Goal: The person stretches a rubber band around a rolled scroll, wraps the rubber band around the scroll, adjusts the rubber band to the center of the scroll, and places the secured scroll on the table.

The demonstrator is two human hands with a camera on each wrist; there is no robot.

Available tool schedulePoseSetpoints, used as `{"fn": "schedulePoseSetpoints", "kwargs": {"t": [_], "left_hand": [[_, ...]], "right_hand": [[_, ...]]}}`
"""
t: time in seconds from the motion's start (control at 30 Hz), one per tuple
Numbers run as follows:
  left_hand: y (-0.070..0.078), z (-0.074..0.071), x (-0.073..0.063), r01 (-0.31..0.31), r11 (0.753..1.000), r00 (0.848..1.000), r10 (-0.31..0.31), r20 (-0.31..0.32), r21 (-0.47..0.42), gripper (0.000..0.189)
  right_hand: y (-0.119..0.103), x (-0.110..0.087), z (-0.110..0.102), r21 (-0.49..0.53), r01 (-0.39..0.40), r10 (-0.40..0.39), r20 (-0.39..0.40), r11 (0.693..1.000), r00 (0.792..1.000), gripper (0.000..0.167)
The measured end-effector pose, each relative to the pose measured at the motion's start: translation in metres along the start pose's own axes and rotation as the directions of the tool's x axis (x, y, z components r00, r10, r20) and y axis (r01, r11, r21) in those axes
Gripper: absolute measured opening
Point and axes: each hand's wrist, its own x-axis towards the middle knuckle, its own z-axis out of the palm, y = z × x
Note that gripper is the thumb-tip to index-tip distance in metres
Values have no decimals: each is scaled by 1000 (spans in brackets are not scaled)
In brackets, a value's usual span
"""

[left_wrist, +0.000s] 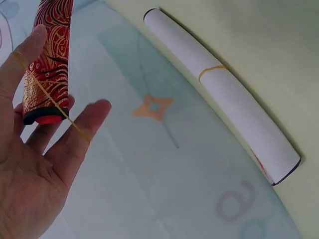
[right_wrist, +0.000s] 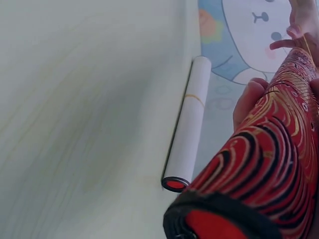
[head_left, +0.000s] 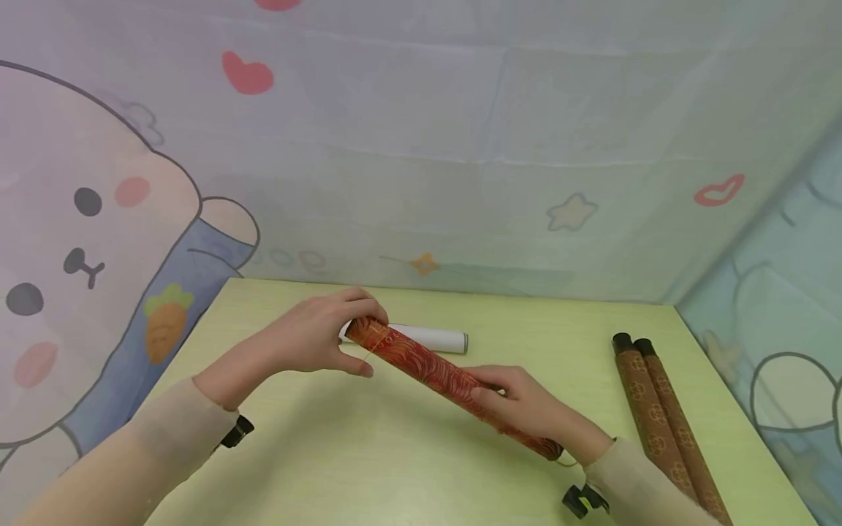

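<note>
A red roll (head_left: 421, 365) with a gold and black swirl pattern is held up aslant over the table, its left end higher. My right hand (head_left: 520, 405) grips it near the lower end, fingers wrapped round it. At the upper end, my left hand (head_left: 329, 329) curls its fingers over the roll. A thin yellow rubber band (left_wrist: 48, 95) is stretched between that hand's spread thumb and fingers and crosses the roll's end, in the left wrist view. A thin pale loop (head_left: 567, 462) hangs by the lower end. The black rim and red inside show in the right wrist view.
A white roll (head_left: 441, 340) with a yellow band round its middle lies behind the red one. Two brown patterned rolls with black ends, a left one (head_left: 654, 424) and a right one (head_left: 684, 438), lie side by side at the table's right. A printed cloth (head_left: 460, 183) hangs behind.
</note>
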Motion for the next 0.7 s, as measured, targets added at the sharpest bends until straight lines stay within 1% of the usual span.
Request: {"fn": "schedulePoseSetpoints", "kwargs": {"t": [0.1,0.2,0.23,0.3,0.43,0.47,0.53,0.7], "left_hand": [[-2,1,0,28,993,999,-24,30,-117,58],[-4,4,0,52,972,998,-42,46,-231,57],[-5,5,0,52,964,998,-42,43,-262,56],[-7,8,0,50,951,999,-42,35,-306,55],[-8,10,-2,40,931,999,-37,15,-363,54],[-8,10,-2,46,925,999,-42,18,-378,54],[-8,11,-4,65,905,998,-58,29,-421,54],[-9,12,-7,115,842,993,-90,73,-527,54]], "right_hand": [[2,-1,1,-32,50,-50,-6,998,999,33],[1,-2,1,-61,77,-78,-14,995,997,34],[1,-3,1,-74,81,-82,-17,994,996,35],[0,-3,1,-99,88,-91,-24,991,996,35],[-2,-3,2,-148,116,-123,-41,982,992,37],[-2,-3,2,-156,122,-130,-45,980,990,37],[-2,-3,3,-167,134,-144,-54,977,988,38],[-1,-3,4,-185,158,-175,-77,970,982,38]]}}
